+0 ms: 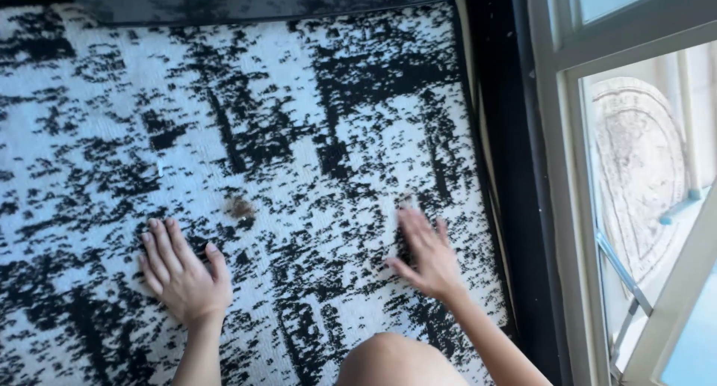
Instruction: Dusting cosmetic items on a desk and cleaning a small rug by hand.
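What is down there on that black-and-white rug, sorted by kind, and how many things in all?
Hands flat on the rug: 2, the left hand and the right hand
Brown fluff clumps: 1, the brown clump
Rugs: 1, the black-and-white rug
Windows: 1, the white-framed window
Total: 5

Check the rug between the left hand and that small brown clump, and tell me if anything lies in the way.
Nothing visible does. The left hand lies flat on the black-and-white rug, and the brown clump sits just up and to the right of its fingers, with only bare rug between them. The right hand is off to the side.
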